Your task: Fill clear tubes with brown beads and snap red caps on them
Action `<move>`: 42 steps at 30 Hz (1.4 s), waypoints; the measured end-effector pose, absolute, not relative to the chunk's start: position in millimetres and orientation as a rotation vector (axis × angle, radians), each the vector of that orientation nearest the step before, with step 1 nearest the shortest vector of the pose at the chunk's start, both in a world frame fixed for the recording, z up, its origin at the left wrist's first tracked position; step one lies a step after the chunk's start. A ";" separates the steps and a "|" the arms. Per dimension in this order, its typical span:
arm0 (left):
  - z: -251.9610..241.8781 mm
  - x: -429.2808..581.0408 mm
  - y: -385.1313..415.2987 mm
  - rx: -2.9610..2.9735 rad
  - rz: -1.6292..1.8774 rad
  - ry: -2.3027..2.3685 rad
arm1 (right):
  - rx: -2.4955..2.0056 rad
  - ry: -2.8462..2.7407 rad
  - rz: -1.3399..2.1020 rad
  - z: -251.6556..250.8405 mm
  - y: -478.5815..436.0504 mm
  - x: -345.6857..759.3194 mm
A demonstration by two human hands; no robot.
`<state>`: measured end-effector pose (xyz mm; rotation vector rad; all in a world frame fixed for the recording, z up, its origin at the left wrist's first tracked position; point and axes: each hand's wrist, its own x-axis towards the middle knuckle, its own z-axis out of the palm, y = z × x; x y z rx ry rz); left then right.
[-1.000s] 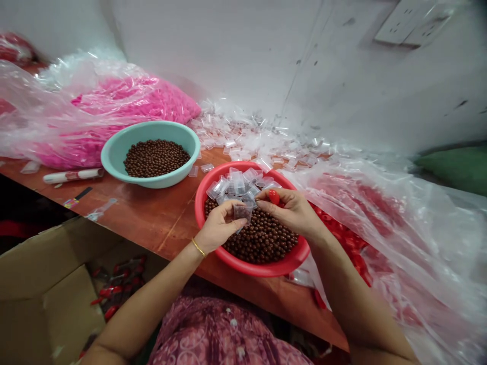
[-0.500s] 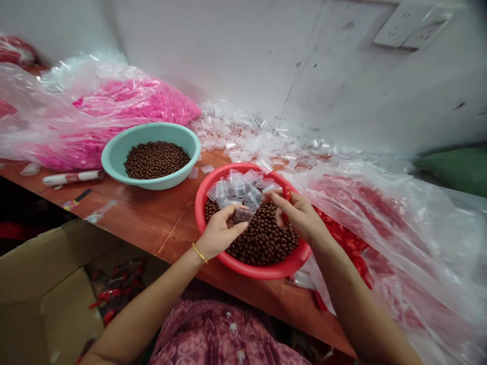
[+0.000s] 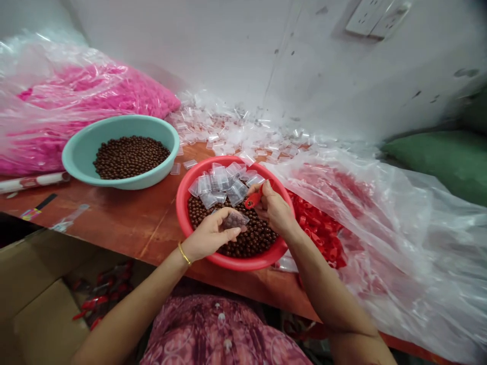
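Above the red basin (image 3: 233, 263), my left hand (image 3: 211, 233) grips a small clear plastic container (image 3: 236, 220) with dark beads visible inside it. My right hand (image 3: 274, 208) pinches a red plastic cap (image 3: 254, 198), its hollow end turned toward the container. The two pieces are apart. Brown round beads (image 3: 247, 243) fill the lower part of the basin. On top of them, at the back left, lies a pile of clear containers (image 3: 218, 180).
A teal basin (image 3: 79, 170) of brown beads stands left, before a plastic bag of pink pieces (image 3: 125, 94). Clear containers (image 3: 243, 129) lie scattered along the wall. Right, a bag (image 3: 380, 243) holds red caps (image 3: 319, 233). A cardboard box (image 3: 45, 314) sits below the table edge.
My right hand has brought the red cap lower and nearer the container, its hollow end now showing. The container in my left hand has tilted. The view has shifted right.
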<state>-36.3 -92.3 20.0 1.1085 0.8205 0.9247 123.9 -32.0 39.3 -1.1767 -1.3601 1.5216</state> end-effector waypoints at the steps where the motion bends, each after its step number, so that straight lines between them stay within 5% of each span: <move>1: 19.4 -36.5 -92.2 1.096 0.940 0.817 | -1.159 -1.381 1.520 38.3 -33.7 123.8; 22: 15.9 -37.5 -97.0 1.153 1.071 0.878 | -1.158 -1.632 1.613 40.7 -55.4 131.9; 42: 12.1 -37.5 -93.0 1.317 1.202 1.011 | -1.117 -2.360 0.358 41.2 -67.9 126.5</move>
